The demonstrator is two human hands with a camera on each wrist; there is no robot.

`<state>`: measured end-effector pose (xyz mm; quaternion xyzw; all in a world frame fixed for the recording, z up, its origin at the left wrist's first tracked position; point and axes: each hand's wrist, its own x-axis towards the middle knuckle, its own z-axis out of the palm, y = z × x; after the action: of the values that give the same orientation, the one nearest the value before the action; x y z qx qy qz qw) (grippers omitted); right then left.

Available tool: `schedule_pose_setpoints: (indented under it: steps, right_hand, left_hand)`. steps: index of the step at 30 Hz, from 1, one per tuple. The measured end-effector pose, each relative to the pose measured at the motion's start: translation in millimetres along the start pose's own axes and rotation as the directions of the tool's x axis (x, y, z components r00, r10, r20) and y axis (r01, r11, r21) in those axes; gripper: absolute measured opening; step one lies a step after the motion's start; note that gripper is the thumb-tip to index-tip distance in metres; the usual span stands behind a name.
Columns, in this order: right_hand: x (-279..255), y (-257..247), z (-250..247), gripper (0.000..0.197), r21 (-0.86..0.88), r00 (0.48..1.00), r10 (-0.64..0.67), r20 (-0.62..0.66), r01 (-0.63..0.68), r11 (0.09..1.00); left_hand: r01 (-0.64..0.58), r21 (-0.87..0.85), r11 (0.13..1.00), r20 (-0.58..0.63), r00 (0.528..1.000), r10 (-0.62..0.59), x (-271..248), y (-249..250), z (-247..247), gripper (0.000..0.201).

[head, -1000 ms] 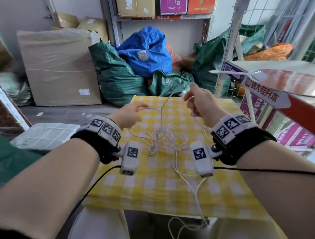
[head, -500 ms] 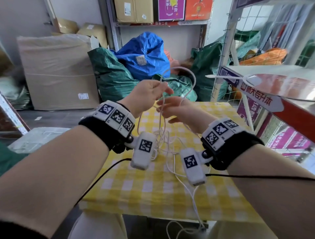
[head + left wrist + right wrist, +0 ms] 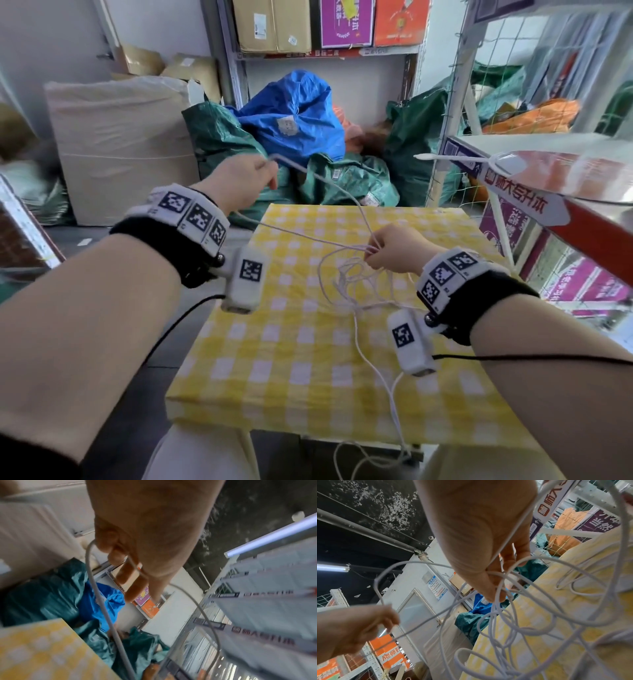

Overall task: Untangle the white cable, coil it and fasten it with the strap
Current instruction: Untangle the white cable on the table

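Note:
A thin white cable [image 3: 346,284] lies in a loose tangle on the yellow checked table [image 3: 301,370]. My left hand [image 3: 245,180] is raised over the table's far left corner and pinches a bend of the cable [image 3: 96,595]. My right hand [image 3: 387,248] is low over the table and grips several strands where they cross [image 3: 498,588]. Two strands run taut between the hands. One length trails over the table's front edge toward the floor [image 3: 394,411]. No strap shows in any view.
Green and blue sacks [image 3: 291,116] pile up behind the table, with a wrapped carton [image 3: 120,144] at the left. A red-edged shelf [image 3: 555,185] juts in at the right above table height, and a wire rack stands behind it.
The hands have moved apart: the left hand swung up and left with its bend, the right dropped toward the table with its strands, and the cable between them has drawn out.

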<state>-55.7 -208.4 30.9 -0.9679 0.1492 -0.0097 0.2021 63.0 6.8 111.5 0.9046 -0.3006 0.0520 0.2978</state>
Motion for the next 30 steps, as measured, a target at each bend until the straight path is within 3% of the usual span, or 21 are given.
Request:
schedule_pose_setpoints:
  steps: [2,3,5,10,13,15,19,20,22,23,25,27,30]
  right_hand:
    - [0,2,-1,0.019,-0.031,0.999,0.028,-0.038,-0.029,0.999]
    - [1,3,-2,0.019,-0.041,0.998,0.037,-0.045,-0.039,0.998]
    - [0,4,-2,0.016,-0.067,0.998,0.057,-0.037,-0.059,0.996]
    - [-6,11,-4,0.017,-0.182,0.996,0.084,0.014,-0.080,0.980]
    - [-7,5,-2,0.019,-0.196,0.996,0.063,0.066,-0.049,0.979]
    - [-7,2,2,0.016,-0.138,0.996,0.050,0.079,-0.039,0.990]
    - [-9,2,5,0.007,0.095,0.995,0.069,0.066,-0.075,0.993]
    - [-9,1,5,0.007,0.103,0.996,0.068,0.057,-0.074,0.992]
    - [-8,-1,6,0.008,0.112,0.996,0.071,0.052,-0.076,0.991]
    - [-7,-3,6,0.008,0.117,0.996,0.071,0.058,-0.078,0.990]
    - [-6,-6,8,0.009,0.132,0.995,0.069,0.075,-0.078,0.988]
    - [-6,-9,8,0.008,0.154,0.994,0.062,0.090,-0.075,0.985]
    - [-8,-14,7,0.011,0.185,0.994,0.028,0.107,-0.047,0.982]
  left_hand:
    - [-0.088,0.437,0.895,0.239,0.971,-0.021,-1,-9,4,0.040]
    - [-0.135,0.537,0.833,0.363,0.928,-0.084,-2,-14,8,0.043]
    - [-0.145,0.583,0.799,0.464,0.867,-0.181,-6,-21,17,0.041]
    - [-0.020,0.617,0.786,0.337,0.910,-0.241,-5,-38,16,0.043]
    - [0.129,0.651,0.748,0.079,0.969,-0.236,-4,-46,15,0.037]
    - [0.226,0.600,0.767,-0.033,0.965,-0.258,-7,-41,15,0.031]
    - [0.258,0.587,0.767,0.025,0.941,-0.336,-13,-28,25,0.019]
    - [0.244,0.603,0.759,0.031,0.944,-0.329,-12,-27,31,0.031]
    - [0.112,0.554,0.825,0.036,0.987,-0.158,-12,-17,44,0.066]
    - [-0.024,0.460,0.887,0.042,0.999,0.005,-13,-9,50,0.069]
    - [-0.301,0.243,0.922,0.108,0.953,0.283,-20,14,57,0.044]
    - [-0.399,0.149,0.905,0.295,0.891,0.345,-28,30,67,0.024]
    - [-0.424,0.154,0.893,0.465,0.828,0.313,-28,30,87,0.033]
